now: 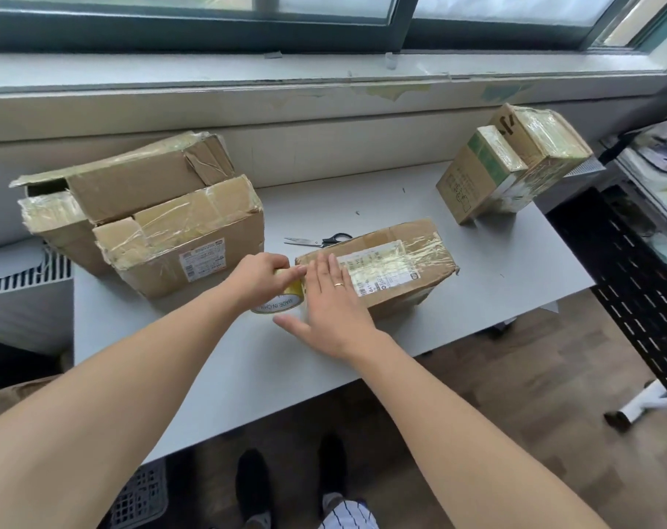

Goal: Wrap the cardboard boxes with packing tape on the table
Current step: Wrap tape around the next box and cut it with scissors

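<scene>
Left hand [261,276] curled round the tape roll [282,301], holding it against the left end of the middle box [400,269] near the front of the worktop [496,253]. Right hand [328,299] flat, fingers straight, pressing on that box's top at the same end. Scissors [318,240] lie just behind the box; left box stack [179,238] and right box stack [515,166] sit further back on either side.
</scene>
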`<control>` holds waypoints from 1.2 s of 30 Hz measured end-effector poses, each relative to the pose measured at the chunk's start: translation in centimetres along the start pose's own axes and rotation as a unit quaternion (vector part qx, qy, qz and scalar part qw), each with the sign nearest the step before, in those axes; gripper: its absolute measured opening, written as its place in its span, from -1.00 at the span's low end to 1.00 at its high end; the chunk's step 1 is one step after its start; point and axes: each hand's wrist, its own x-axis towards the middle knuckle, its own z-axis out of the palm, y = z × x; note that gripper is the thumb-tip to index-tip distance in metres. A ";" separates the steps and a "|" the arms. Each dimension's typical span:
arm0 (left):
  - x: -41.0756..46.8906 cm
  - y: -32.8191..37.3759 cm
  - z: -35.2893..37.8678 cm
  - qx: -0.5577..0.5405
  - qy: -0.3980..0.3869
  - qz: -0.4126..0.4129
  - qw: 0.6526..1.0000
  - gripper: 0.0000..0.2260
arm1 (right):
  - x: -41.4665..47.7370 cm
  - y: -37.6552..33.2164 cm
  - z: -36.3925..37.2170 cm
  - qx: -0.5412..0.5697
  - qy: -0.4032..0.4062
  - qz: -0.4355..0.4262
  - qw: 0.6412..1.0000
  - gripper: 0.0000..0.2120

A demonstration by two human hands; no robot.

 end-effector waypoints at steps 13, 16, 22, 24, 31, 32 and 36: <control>-3.6 -1.6 -1.8 -0.067 -0.009 -0.007 0.998 -0.59 | 1.1 1.7 -3.2 -0.176 -0.082 -0.094 0.976 0.36; -4.9 -1.8 -3.8 -0.094 -0.007 0.002 0.996 -0.57 | 0.5 1.5 -3.9 -0.096 -0.032 -0.116 0.988 0.28; -7.4 -1.5 -11.1 -0.169 0.055 0.079 0.981 -0.56 | -2.4 2.2 -7.8 0.105 0.041 -0.148 0.983 0.23; -8.3 -1.9 -13.3 -0.158 0.047 0.081 0.983 -0.57 | -3.5 2.3 -8.4 0.194 0.042 -0.147 0.969 0.24; -10.6 -0.2 -17.9 -0.031 0.043 0.042 0.998 -0.64 | -3.6 0.4 -7.5 0.358 -0.006 -0.151 0.921 0.30; -10.7 0.0 -18.0 -0.020 0.042 0.025 0.999 -0.64 | -3.5 0.3 -7.8 0.360 -0.016 -0.151 0.921 0.32; -11.1 2.0 -20.0 0.020 0.055 0.021 0.998 -0.58 | -3.2 0.8 -8.7 0.340 -0.007 -0.162 0.926 0.33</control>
